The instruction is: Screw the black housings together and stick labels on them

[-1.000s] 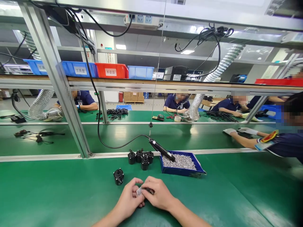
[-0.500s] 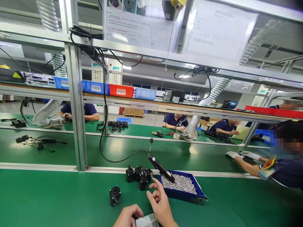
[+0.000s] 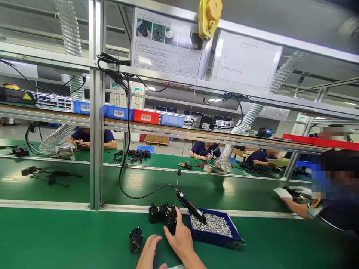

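My right hand (image 3: 182, 239) reaches over the green bench to a cluster of black pump-like housings (image 3: 153, 213). Its thumb and index finger close around the front black pump housing (image 3: 170, 220), which still stands upright beside the others. Lower down, my left hand (image 3: 150, 252) has its fingers apart and grips nothing visible. A pale, flat-looking piece (image 3: 177, 266) shows at the bottom edge between my hands, mostly cut off. One single black housing (image 3: 136, 240) stands apart, left of my left hand.
Right of my hand, a blue tray (image 3: 218, 239) holds many small metal screws. A black electric screwdriver (image 3: 190, 206) hangs slanted on a cord, its lower end over the tray. A metal post (image 3: 97, 168) rises at left. A co-worker's gloved hand (image 3: 282, 193) is at right.
My right hand has moved forward and left onto the front housing. My left hand has opened away from the pale piece, which has dropped mostly out of view. The camera view has tilted up.
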The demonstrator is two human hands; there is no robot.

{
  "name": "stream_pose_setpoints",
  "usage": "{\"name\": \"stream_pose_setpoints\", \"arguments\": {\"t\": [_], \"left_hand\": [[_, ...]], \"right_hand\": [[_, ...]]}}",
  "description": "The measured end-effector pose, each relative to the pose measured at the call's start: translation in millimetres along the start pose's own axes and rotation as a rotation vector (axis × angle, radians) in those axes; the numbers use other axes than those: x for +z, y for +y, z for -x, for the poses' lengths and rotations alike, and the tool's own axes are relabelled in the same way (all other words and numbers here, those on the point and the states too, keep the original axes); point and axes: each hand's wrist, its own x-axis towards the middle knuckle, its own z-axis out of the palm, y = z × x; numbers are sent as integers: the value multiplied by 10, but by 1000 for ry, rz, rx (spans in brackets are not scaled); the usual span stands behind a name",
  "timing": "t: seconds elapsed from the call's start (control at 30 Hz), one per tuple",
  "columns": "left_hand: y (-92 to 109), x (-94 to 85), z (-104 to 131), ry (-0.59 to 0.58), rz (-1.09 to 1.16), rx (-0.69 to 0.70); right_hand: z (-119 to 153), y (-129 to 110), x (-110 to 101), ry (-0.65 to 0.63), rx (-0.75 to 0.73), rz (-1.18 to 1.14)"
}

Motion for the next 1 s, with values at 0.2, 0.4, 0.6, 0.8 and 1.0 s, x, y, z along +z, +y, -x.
{"name": "stream_pose_setpoints", "arguments": {"t": [0.2,0.4,0.6,0.8,1.0], "left_hand": [[62,-91,30,-81,20,-75],[398,-255,12,-172,29,-168],[471,-307,-13,-173,60,-186],[432,-301,-3,-200,24,-113],[432,-302,-26,-154,112,-132]], "right_hand": [[323,30,-240,-353,-49,-561],[323,33,-307,-445,-10,-597],[312,-29,-306,-547,-40,-683],[366,-104,-246,-459,100,-714],[358,-257,-287,-308,219,-811]]}}
